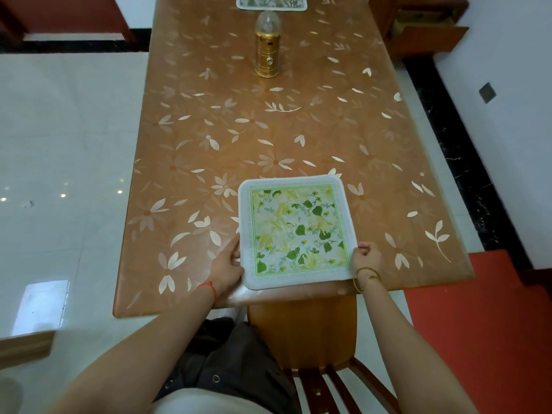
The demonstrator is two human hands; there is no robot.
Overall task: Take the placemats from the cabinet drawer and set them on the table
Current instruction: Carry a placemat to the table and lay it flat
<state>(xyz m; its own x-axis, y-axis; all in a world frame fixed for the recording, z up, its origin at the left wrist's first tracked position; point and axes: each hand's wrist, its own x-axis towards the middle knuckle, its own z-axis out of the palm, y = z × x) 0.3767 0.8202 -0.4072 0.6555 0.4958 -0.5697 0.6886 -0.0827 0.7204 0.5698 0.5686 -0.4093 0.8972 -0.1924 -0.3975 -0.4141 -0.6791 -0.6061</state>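
Observation:
A square white placemat (294, 231) with a green leaf print lies flat at the near end of the brown flowered table (209, 138). My left hand (227, 265) grips its near left edge, fingers curled under the rim. My right hand (367, 259) pinches its near right corner. A second placemat (271, 2) with a pale floral print lies at the far end of the table, cut off by the top of the frame. The cabinet drawer (430, 34) stands pulled open at the back right.
A gold lantern (267, 46) with a clear dome stands on the table's far middle. A wooden chair (307, 333) is tucked under the near table edge. A red mat (478, 324) covers the floor on the right, white tiles on the left.

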